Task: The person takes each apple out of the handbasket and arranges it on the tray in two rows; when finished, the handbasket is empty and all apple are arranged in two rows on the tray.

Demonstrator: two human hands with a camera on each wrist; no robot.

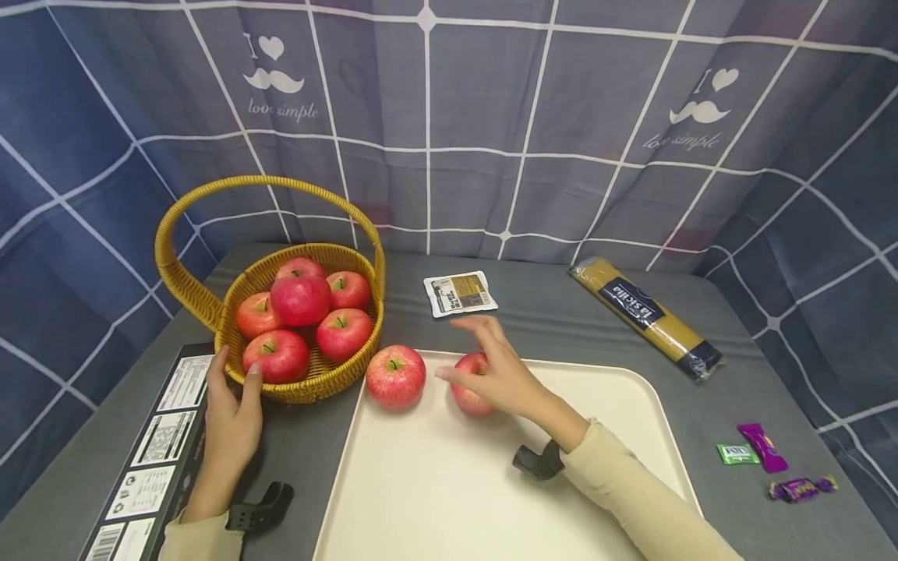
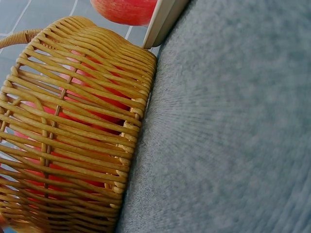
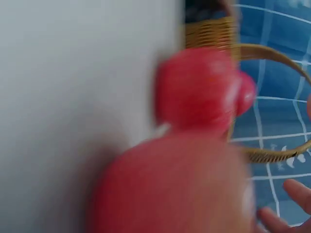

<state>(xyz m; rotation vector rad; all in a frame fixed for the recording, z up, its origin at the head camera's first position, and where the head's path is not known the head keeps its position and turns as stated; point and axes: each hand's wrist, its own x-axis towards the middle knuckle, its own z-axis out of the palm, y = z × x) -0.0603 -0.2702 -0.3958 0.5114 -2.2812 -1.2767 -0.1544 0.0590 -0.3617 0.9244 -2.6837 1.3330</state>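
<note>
the right hand (image 1: pixel 500 372) lies over an apple (image 1: pixel 468 385) on the far left part of the cream tray (image 1: pixel 435 483). its fingers are spread and fairly straight, thumb at the near left of the fruit; whether they clasp the apple or only rest on it cannot be told. the right wrist view is blurred: a red mass fills the near part, a second red shape sits beyond it, and fingertips show at the lower right edge.

a second apple (image 1: pixel 396 376) stands at the tray's far left corner, just left of the first, close to it but apart, and close against the basket (image 1: pixel 316 386).

the left hand (image 1: pixel 233 413) rests against the near wall of the basket, fingers straight and relaxed, thumb raised along the weave; it grips nothing. the basket is woven, yellow, with a hoop handle, and holds six apples (image 1: pixel 302 300) piled together. the left wrist view shows the weave at close range, red showing through the gaps, and the tray edge with an apple beyond.

a black box (image 1: pixel 150 452) with white labels lies at the near left, under the left forearm. a small packet (image 1: pixel 459 294) lies far of the tray. a spaghetti pack (image 1: pixel 645 315) lies at the far right. three wrapped sweets (image 1: pixel 765 448) lie near right. a grey cloth (image 1: pixel 561 312) covers the table; a blue checked curtain (image 1: pixel 491 117) hangs behind.
</note>
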